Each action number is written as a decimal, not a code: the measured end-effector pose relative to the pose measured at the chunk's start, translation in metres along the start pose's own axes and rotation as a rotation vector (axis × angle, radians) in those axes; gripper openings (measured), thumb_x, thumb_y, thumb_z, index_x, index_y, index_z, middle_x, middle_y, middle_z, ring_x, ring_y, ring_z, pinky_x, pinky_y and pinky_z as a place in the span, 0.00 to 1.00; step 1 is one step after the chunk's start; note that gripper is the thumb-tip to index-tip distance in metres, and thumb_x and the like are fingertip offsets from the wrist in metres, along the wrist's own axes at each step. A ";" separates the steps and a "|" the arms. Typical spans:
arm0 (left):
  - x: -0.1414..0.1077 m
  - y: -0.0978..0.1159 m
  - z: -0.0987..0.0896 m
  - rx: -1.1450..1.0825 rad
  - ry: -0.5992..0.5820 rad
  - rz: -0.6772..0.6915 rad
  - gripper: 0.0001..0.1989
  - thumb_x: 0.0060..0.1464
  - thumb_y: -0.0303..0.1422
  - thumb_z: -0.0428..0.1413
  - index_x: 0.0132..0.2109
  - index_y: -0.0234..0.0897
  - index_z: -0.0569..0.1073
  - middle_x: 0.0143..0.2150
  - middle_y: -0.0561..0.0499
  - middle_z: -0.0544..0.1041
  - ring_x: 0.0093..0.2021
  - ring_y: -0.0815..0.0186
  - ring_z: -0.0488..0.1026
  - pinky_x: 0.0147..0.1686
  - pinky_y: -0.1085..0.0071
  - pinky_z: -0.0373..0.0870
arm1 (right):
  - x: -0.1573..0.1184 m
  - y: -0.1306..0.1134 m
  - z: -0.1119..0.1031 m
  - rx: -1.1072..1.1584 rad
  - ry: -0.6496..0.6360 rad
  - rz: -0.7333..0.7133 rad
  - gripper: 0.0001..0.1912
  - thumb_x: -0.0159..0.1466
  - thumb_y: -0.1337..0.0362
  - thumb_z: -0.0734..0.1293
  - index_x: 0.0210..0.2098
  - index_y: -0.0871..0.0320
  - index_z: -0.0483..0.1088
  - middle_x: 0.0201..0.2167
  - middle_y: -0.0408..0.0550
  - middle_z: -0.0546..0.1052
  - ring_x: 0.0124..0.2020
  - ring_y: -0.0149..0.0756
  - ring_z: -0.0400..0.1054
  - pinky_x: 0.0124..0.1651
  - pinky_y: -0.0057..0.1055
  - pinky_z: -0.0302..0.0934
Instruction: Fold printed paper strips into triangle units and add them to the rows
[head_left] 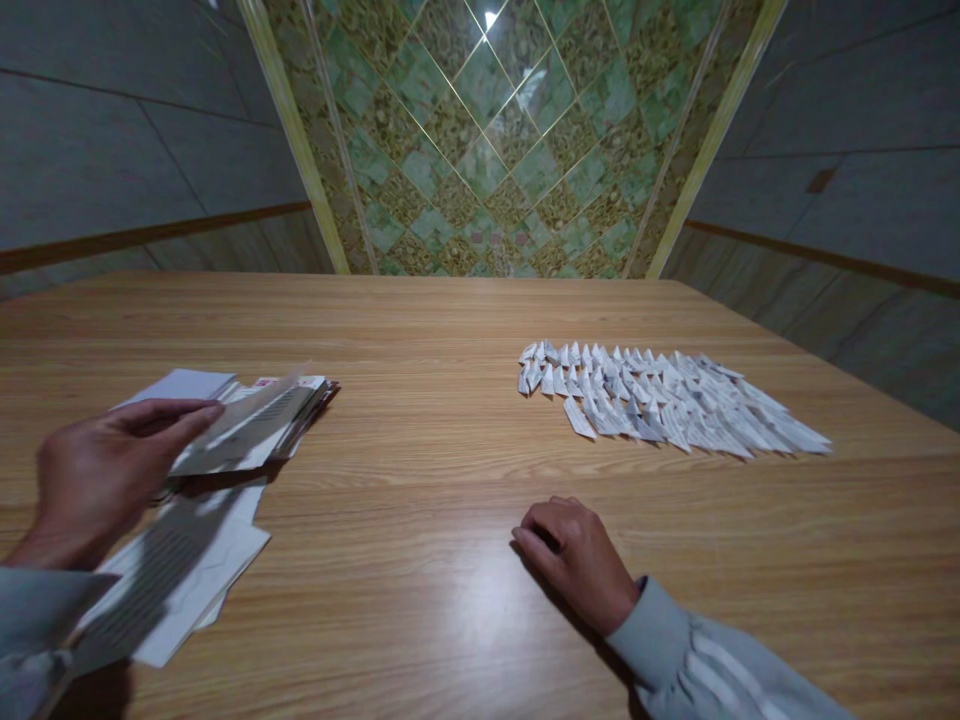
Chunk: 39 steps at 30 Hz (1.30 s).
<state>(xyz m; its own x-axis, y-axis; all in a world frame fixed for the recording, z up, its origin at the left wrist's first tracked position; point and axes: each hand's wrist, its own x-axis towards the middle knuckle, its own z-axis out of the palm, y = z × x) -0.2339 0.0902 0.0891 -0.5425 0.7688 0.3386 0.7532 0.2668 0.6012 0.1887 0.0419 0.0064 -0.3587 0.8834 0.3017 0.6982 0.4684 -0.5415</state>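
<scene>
My left hand (124, 465) pinches a printed sheet of paper (244, 430) by its near left edge, over a stack of papers (319, 400) at the left. The sheet is tilted and a little blurred. Below that hand, more loose printed sheets (187, 580) lie fanned on the table, partly in its shadow. My right hand (574, 555) rests on the wood near the front middle, fingers curled in and apart from any paper; whether something lies under the fingers is hidden. Beyond it, at the right, sit rows of small folded paper pieces (637, 395) with pointed tips.
The wooden table (420, 420) reaches back to a wall of green and brown diamond tiles (487, 130). Grey panelled walls (135, 150) stand on both sides. A plain white sheet (184, 385) lies behind my left hand, beside the stack.
</scene>
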 end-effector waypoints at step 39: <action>-0.205 0.084 0.110 -0.348 -0.567 0.954 0.07 0.65 0.29 0.50 0.44 0.37 0.74 0.37 0.47 0.81 0.36 0.62 0.77 0.35 0.67 0.74 | -0.008 0.047 -0.048 0.067 -0.153 -0.397 0.06 0.63 0.70 0.68 0.38 0.55 0.75 0.38 0.47 0.81 0.41 0.40 0.69 0.53 0.46 0.56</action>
<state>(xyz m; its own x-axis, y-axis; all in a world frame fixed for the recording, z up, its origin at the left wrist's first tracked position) -0.0188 0.0193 -0.0094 0.5006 0.7446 0.4414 0.5758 -0.6672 0.4725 0.2545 0.0559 0.0157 -0.6826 0.6242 0.3800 0.4476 0.7681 -0.4579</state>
